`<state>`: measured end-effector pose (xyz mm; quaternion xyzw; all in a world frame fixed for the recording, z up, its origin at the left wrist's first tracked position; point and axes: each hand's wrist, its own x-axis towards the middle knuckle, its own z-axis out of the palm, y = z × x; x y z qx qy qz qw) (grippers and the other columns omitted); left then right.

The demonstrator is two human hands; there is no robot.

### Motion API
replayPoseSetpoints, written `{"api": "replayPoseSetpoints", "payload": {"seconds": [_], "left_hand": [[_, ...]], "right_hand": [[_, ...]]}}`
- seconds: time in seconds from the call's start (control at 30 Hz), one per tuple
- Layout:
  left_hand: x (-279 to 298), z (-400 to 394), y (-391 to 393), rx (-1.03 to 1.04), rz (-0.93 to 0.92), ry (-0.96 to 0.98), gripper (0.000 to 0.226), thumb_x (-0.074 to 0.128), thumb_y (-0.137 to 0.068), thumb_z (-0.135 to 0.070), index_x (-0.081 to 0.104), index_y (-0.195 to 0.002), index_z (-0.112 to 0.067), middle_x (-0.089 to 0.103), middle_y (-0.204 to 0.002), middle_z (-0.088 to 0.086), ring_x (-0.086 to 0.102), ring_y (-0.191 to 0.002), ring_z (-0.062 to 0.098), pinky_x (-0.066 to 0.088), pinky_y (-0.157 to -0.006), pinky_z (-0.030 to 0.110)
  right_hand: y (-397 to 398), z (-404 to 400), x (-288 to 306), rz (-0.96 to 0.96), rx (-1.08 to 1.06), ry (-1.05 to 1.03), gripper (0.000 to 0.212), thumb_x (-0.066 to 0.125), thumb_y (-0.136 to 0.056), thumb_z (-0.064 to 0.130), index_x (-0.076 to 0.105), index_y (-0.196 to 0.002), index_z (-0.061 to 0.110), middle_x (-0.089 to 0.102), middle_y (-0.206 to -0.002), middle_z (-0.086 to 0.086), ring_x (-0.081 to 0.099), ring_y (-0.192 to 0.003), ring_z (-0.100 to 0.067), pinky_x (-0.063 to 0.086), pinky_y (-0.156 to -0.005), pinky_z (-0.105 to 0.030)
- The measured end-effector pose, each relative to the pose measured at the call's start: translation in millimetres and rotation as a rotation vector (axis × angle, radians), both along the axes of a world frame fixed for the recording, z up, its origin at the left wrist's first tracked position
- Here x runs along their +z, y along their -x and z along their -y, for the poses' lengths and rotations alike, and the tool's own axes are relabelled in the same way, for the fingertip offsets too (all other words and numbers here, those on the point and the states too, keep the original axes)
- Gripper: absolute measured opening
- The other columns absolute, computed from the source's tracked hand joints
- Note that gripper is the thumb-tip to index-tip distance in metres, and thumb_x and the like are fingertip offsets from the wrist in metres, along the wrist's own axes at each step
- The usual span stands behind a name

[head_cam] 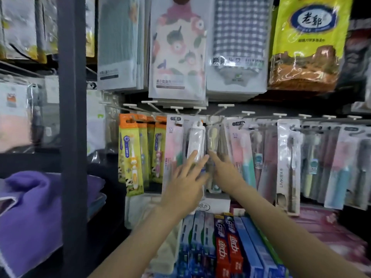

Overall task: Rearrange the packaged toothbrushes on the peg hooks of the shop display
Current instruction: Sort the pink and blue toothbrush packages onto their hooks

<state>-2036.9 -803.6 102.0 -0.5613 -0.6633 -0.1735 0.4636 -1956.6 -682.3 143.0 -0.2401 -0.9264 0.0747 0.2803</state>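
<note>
Packaged toothbrushes hang in a row on white peg hooks [208, 112] across the middle of the shop display; at centre a white toothbrush pack [195, 143] in a clear blister hangs from its hook, just beside a pale yellow pack [213, 141] on the next hook to the right. Left hand [185, 183] is flat against the lower part of the white pack, fingers spread and extended, not pinching anything. Right hand [225, 173] reaches up beside it, fingers stretched toward the bottom of the yellow pack, fingertips touching or almost touching it, cannot tell if it grips; the two hands nearly meet at the fingertips. Left of the white pack hangs a pink-and-green toothbrush pack [172, 149], then a bunch of orange-topped kids' toothbrush packs [131, 155] with yellow-green cards. To the right more packs, pink/teal [244, 157], a tall white card with a dark brush [288, 167], further blurred ones toward the edge. Above the hooks hang packaged towels, floral [177, 47] and checked [239, 43], plus a yellow bag [309, 43]. Below the hands lie toothpaste boxes [230, 249], red and blue, on the shelf. Dark upright post [73, 127] at left, purple folded cloth [34, 213] beyond it
</note>
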Motion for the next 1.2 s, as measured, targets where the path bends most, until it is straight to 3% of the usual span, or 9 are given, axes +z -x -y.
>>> {"api": "replayPoseSetpoints", "payload": {"seconds": [0.1, 0.23, 0.3, 0.37, 0.43, 0.53, 0.7, 0.87, 1.2], "left_hand": [[4, 9, -1, -0.099, 0.086, -0.186, 0.038, 0.044, -0.083, -0.02, 0.052, -0.119, -0.021, 0.036, -0.141, 0.0, 0.028, -0.132, 0.021, 0.028, -0.108, 0.043], [26, 16, 5, -0.047, 0.699, -0.45, 0.057, 0.051, -0.087, -0.02, 0.03, -0.14, -0.015, 0.021, -0.15, 0.007, 0.021, -0.138, 0.022, 0.015, -0.112, 0.035], [37, 9, 7, -0.09, 1.052, -0.437, 0.075, 0.06, -0.087, -0.023, 0.015, -0.146, -0.013, 0.022, -0.149, 0.011, 0.029, -0.134, 0.025, 0.025, -0.109, 0.034], [44, 2, 12, -0.105, 1.231, -0.412, 0.073, 0.065, -0.084, -0.019, 0.022, -0.143, -0.011, 0.045, -0.133, 0.011, 0.05, -0.116, 0.024, 0.042, -0.092, 0.034], [48, 4, 20, -0.058, 1.234, -0.393, 0.051, 0.066, -0.084, -0.015, 0.04, -0.128, -0.009, 0.056, -0.104, 0.002, 0.058, -0.097, 0.021, 0.043, -0.075, 0.029], [53, 21, 35, -0.002, 1.172, -0.311, 0.036, 0.067, -0.083, -0.013, 0.05, -0.115, -0.009, 0.056, -0.094, 0.0, 0.053, -0.085, 0.017, 0.04, -0.072, 0.027], [65, 45, 57, 0.225, 0.898, -0.209, 0.027, 0.06, -0.085, -0.011, 0.047, -0.108, -0.009, 0.061, -0.097, 0.011, 0.06, -0.087, 0.031, 0.051, -0.076, 0.039], [67, 49, 59, 0.232, 0.828, -0.209, 0.033, 0.056, -0.086, -0.007, 0.044, -0.118, -0.006, 0.061, -0.105, 0.016, 0.059, -0.093, 0.035, 0.051, -0.077, 0.046], [62, 51, 46, 0.107, 0.916, -0.212, 0.028, 0.06, -0.087, -0.01, 0.045, -0.111, -0.005, 0.059, -0.103, 0.01, 0.052, -0.078, 0.02, 0.037, -0.062, 0.026]], "right_hand": [[-13, 5, 1, -0.083, 0.031, 0.001, 0.047, 0.044, -0.09, -0.002, 0.039, -0.136, 0.007, 0.035, -0.136, -0.016, 0.046, -0.119, -0.032, 0.037, -0.099, -0.033], [-27, 18, 8, -0.361, 0.082, -0.004, 0.039, 0.045, -0.089, -0.002, 0.046, -0.127, 0.004, 0.042, -0.126, -0.012, 0.051, -0.107, -0.026, 0.04, -0.09, -0.024], [-26, 31, 14, -0.484, 0.153, -0.094, 0.043, 0.046, -0.087, -0.007, 0.046, -0.127, 0.006, 0.04, -0.124, -0.009, 0.048, -0.104, -0.018, 0.043, -0.087, -0.018], [-20, 41, 16, -0.495, 0.204, -0.295, 0.054, 0.054, -0.078, -0.011, 0.051, -0.127, 0.013, 0.04, -0.129, -0.011, 0.047, -0.105, -0.016, 0.044, -0.082, -0.015], [-12, 41, 11, -0.35, 0.179, -0.586, 0.067, 0.066, -0.061, -0.011, 0.058, -0.121, 0.019, 0.044, -0.133, -0.016, 0.043, -0.114, -0.031, 0.047, -0.083, -0.033], [0, 32, 0, -0.174, 0.088, -0.756, 0.081, 0.073, -0.042, -0.006, 0.06, -0.116, 0.024, 0.042, -0.137, -0.013, 0.033, -0.119, -0.035, 0.047, -0.086, -0.049], [-3, 30, -3, -0.157, 0.06, -0.738, 0.059, 0.072, -0.047, -0.01, 0.066, -0.099, 0.017, 0.045, -0.135, -0.013, 0.044, -0.121, -0.041, 0.048, -0.088, -0.05], [-9, 21, -5, -0.165, 0.103, -0.729, 0.067, 0.067, -0.047, -0.016, 0.065, -0.107, 0.014, 0.043, -0.139, -0.014, 0.04, -0.119, -0.039, 0.051, -0.082, -0.049], [-13, 20, -7, -0.209, 0.159, -0.657, 0.065, 0.059, -0.051, -0.023, 0.065, -0.108, 0.009, 0.04, -0.142, -0.014, 0.031, -0.118, -0.032, 0.055, -0.073, -0.04]]}}
